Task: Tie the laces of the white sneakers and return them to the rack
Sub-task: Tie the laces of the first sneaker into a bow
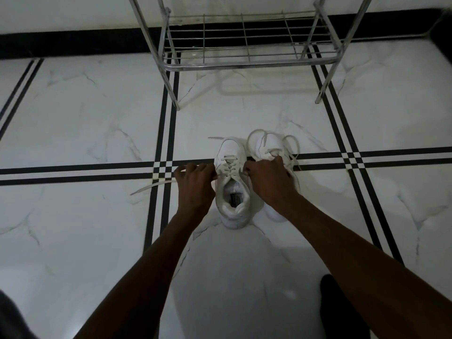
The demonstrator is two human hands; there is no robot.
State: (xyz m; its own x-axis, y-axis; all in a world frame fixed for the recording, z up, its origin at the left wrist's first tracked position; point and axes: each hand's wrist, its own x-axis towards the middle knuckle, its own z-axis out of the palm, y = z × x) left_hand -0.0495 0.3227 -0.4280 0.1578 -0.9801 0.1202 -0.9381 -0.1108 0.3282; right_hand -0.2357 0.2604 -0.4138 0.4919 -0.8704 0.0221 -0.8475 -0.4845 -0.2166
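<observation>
Two white sneakers stand side by side on the floor, toes pointing away from me. The left sneaker shows its open collar and crossed laces. My left hand is closed on its left lace, which trails out to the left across the tiles. My right hand is closed on a lace at that shoe's right side and covers most of the right sneaker, whose laces form large loops near the toe. The metal rack stands beyond them.
White marble-look floor with black double stripes crossing under the shoes. The rack's lowest wire shelf holds nothing, and its front legs stand on the floor. A black skirting band runs along the wall. A dark foot or shoe shows at lower right.
</observation>
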